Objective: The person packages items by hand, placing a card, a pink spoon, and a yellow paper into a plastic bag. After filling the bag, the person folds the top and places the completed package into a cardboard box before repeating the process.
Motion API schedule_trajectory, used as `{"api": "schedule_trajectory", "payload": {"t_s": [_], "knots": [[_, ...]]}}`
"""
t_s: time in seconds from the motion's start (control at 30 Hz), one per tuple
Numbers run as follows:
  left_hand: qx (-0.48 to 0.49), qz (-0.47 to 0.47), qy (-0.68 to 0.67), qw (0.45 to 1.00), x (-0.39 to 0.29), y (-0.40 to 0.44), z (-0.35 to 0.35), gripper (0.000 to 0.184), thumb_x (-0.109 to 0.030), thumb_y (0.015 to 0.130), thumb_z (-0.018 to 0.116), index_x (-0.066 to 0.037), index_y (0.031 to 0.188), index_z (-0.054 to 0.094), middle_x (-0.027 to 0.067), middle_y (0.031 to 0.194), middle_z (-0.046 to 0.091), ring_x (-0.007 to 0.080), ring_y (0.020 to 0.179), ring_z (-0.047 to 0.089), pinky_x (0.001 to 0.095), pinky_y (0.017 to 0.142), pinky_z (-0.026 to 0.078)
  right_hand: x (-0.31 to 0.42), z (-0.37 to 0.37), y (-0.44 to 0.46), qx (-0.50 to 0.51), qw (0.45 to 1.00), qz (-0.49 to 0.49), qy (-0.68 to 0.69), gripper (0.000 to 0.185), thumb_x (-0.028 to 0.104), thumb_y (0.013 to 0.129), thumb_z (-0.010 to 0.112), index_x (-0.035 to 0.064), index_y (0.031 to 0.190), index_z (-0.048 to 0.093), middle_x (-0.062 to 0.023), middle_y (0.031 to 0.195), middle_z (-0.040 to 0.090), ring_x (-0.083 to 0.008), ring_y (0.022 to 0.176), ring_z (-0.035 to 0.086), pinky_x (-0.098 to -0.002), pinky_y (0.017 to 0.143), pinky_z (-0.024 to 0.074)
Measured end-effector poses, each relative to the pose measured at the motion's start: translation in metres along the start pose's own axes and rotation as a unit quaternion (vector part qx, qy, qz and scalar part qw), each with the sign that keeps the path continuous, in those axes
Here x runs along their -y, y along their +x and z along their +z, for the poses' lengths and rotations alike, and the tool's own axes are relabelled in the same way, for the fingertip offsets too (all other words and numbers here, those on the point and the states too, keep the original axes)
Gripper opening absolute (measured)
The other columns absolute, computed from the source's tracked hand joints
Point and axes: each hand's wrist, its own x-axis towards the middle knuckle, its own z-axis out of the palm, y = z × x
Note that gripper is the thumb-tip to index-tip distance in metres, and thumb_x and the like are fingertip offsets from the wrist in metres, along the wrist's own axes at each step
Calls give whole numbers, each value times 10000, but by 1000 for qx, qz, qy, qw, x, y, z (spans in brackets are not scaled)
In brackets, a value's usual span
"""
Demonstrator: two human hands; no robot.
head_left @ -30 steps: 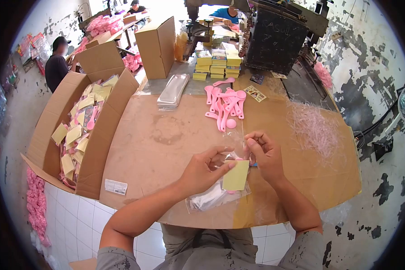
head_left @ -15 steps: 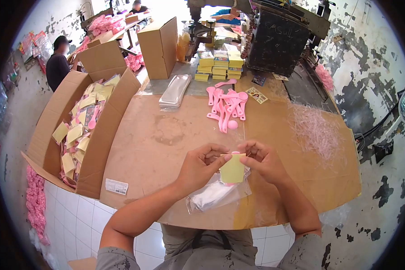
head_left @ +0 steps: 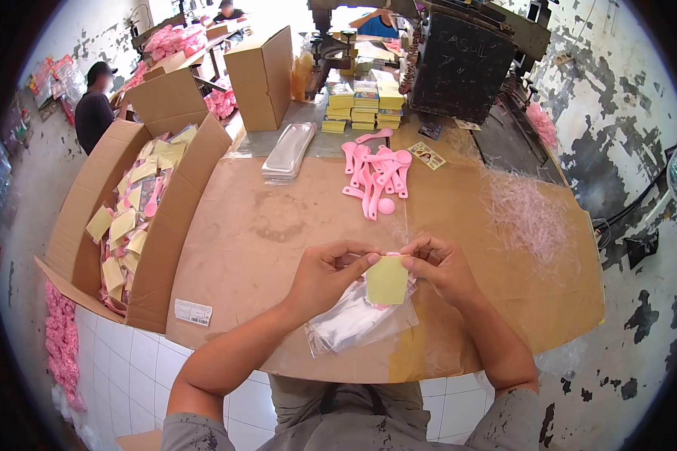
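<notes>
A pale yellow card (head_left: pixel 386 281) stands between my two hands, close to the table's front edge. My left hand (head_left: pixel 334 272) pinches its upper left corner between thumb and fingers. At the upper right corner, my right hand (head_left: pixel 440 269) grips the same card. Bits of pink show at its top and bottom edges; what they belong to is mostly hidden. Clear plastic bags (head_left: pixel 344 328) lie flat beneath the card and my hands. Farther forward on the table is a pile of pink spoons (head_left: pixel 374 185), with one bowl facing up.
On the left, an open carton (head_left: pixel 174 248) holds many packed yellow cards and pink spoons. Clear plastic sleeves (head_left: pixel 288 152) and stacks of cards (head_left: pixel 365 101) are at the back, near a black machine (head_left: pixel 459 71). Plastic strips (head_left: pixel 530 222) lie right. People sit in the background.
Both hands still grip the card at its top corners, with only slight finger shifts. The camera view has moved a little, and the plastic bags show slightly farther left.
</notes>
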Motion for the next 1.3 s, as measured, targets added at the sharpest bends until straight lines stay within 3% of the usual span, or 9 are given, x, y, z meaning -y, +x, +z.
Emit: {"api": "schedule_trajectory", "payload": {"t_s": [0.23,0.33,0.43,0.53,0.63,0.97,1.23,1.3], "knots": [[-4,-6,-21,1000,-1,0,0,201,-92,990,705,10,1161,726,85,1044,765,121,914,720,266,749,607,-3,1,-1,-46,999,-13,-20,138,30,972,694,6,1108,691,-39,1019,711,-102,927,663,-255,800,530],[-1,14,1,1000,3,1,-4,207,-82,983,710,16,1165,729,88,1046,767,118,907,719,265,754,606,-3,0,0,-37,999,-22,-5,89,28,950,713,43,1037,704,1,946,679,-73,821,620,-242,732,498],[12,55,36,998,1,1,-8,206,-60,980,706,20,1168,734,96,1050,771,117,899,723,262,765,605,-9,-5,1,-10,999,-45,-5,118,4,967,686,23,1081,709,-4,1039,692,-85,936,650,-250,806,524],[21,75,50,996,-2,2,-9,198,-26,975,696,23,1162,741,103,1053,775,119,895,728,263,778,605,-10,-6,2,-6,997,-68,20,119,-6,973,674,25,1078,718,-4,1059,677,-79,942,644,-247,808,522],[43,110,75,990,0,5,-15,193,5,967,689,17,1151,749,103,1053,777,126,899,733,267,795,607,-10,-9,-1,-12,1000,-18,-18,129,-16,977,661,20,1084,724,-14,1074,661,-83,956,641,-247,816,520],[95,151,110,978,0,9,-25,207,21,947,693,-2,1142,759,99,1080,771,125,939,725,269,817,599,-7,-16,0,24,995,-81,-52,150,-46,958,634,-21,1059,742,-39,1097,654,-93,930,639,-248,795,522],[57,20,69,996,1,10,-19,201,-62,958,730,30,1136,744,85,1045,767,96,875,717,252,745,603,-8,-13,2,20,987,-99,-126,130,-14,965,666,-22,1082,720,-48,1083,680,-109,957,665,-255,840,539],[46,-10,58,997,0,10,-17,207,-81,964,735,29,1139,741,78,1030,765,87,855,714,243,725,601,-9,-13,1,9,993,-59,-98,135,1,968,677,-25,1097,708,-51,1086,686,-109,979,667,-261,851,543]]}}
